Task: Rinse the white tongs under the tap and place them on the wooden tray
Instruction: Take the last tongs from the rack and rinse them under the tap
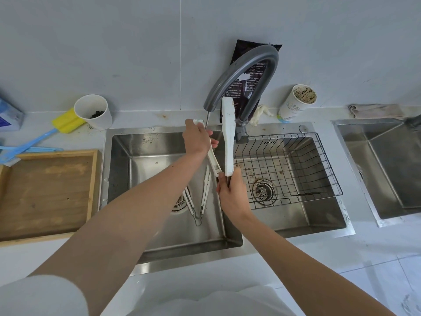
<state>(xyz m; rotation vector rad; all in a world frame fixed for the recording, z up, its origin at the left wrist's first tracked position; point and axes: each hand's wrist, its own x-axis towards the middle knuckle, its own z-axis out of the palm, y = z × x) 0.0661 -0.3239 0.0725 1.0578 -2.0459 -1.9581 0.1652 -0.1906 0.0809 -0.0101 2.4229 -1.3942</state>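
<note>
The white tongs [229,133] are spread open in a V over the sink [164,245]. My right hand [231,195] grips their hinge end low down. My left hand [197,139] holds the tip of the left arm, right under the spout of the grey tap [250,65], where a thin stream of water falls. The right arm of the tongs points up past the spout. A second pair of white tongs [204,195] lies on the floor of the left basin near the drain. The wooden tray [45,192] sits on the counter left of the sink.
A wire basket [319,160] fills the right basin. Along the wall stand a white cup [94,111], a yellow and blue brush [66,122], a dark packet [250,80], a paper cup [297,102] and a cloth [376,110]. A second sink [387,167] lies far right.
</note>
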